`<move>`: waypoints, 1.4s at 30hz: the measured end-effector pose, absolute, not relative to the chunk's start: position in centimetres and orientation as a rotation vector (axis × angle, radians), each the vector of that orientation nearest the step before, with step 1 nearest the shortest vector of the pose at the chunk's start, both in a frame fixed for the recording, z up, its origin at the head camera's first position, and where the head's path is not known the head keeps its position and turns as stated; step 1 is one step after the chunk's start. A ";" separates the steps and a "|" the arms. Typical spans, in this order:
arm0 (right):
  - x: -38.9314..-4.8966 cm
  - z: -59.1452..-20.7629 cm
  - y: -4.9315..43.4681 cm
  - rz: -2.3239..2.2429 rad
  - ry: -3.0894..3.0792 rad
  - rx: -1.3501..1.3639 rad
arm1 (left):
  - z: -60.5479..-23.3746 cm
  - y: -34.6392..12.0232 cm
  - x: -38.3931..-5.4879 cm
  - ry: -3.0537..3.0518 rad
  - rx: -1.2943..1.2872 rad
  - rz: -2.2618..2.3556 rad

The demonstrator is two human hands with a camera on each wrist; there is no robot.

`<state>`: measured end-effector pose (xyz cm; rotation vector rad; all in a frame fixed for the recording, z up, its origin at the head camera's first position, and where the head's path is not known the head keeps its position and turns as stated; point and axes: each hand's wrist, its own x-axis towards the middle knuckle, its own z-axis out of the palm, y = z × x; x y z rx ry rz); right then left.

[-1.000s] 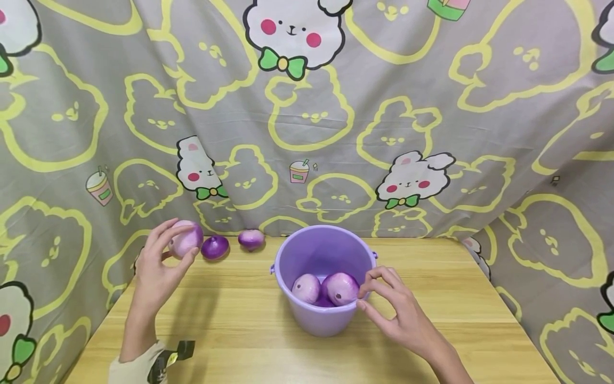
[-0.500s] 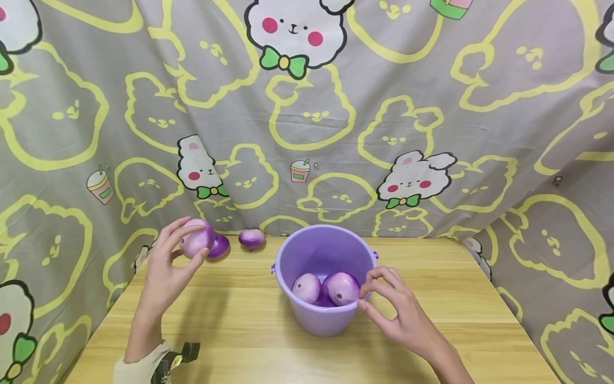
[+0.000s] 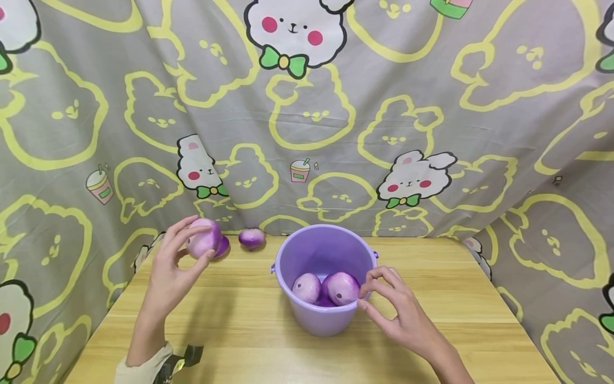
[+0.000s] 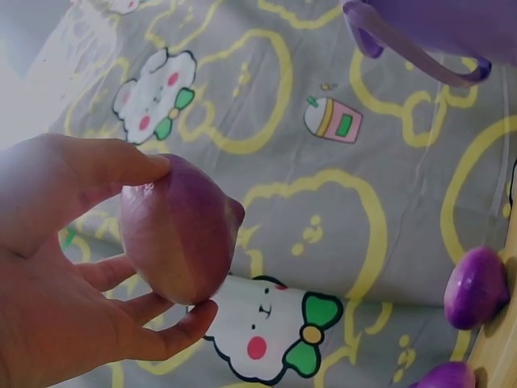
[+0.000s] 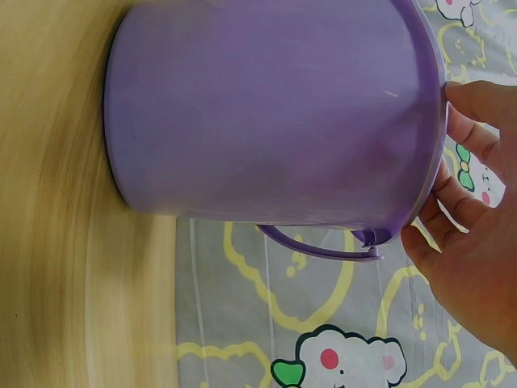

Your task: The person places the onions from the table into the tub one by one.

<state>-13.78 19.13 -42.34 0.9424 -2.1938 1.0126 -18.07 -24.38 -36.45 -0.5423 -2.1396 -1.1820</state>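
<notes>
My left hand [image 3: 172, 274] holds a glossy purple onion [image 3: 203, 241] between thumb and fingers, raised above the table's left side. The left wrist view shows the thumb on one side of that onion [image 4: 182, 234] and fingertips on the other. A purple bucket [image 3: 322, 321] stands upright on the table, with two onions visible inside, a paler one [image 3: 305, 290] and a darker one [image 3: 343, 285]. At the bucket's right, my right hand [image 3: 403, 306] pinches its rim; the right wrist view has thumb and fingers right at the rim [image 5: 440, 121].
Two more onions lie at the table's back left: one [image 3: 224, 247] partly hidden behind the held onion, the other [image 3: 251, 239] nearer the bucket. A grey curtain [image 3: 326, 160] with cartoon prints hangs behind and beside the wooden table [image 3: 249, 341].
My left hand has moved a little to the right with the onion, which now overlaps the onion behind it. The right hand and bucket have stayed put.
</notes>
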 end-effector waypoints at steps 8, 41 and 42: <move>-13.8 -42.4 19.2 1.014 -2.185 0.944 | -36.2 -23.7 -17.9 -2.137 -0.576 -1.173; -13.8 -42.4 19.1 1.038 -2.206 0.939 | -35.9 -21.4 -16.9 -2.077 -0.661 -1.276; -13.8 -42.4 19.1 1.037 -2.205 0.939 | -35.9 -21.3 -16.9 -2.075 -0.664 -1.278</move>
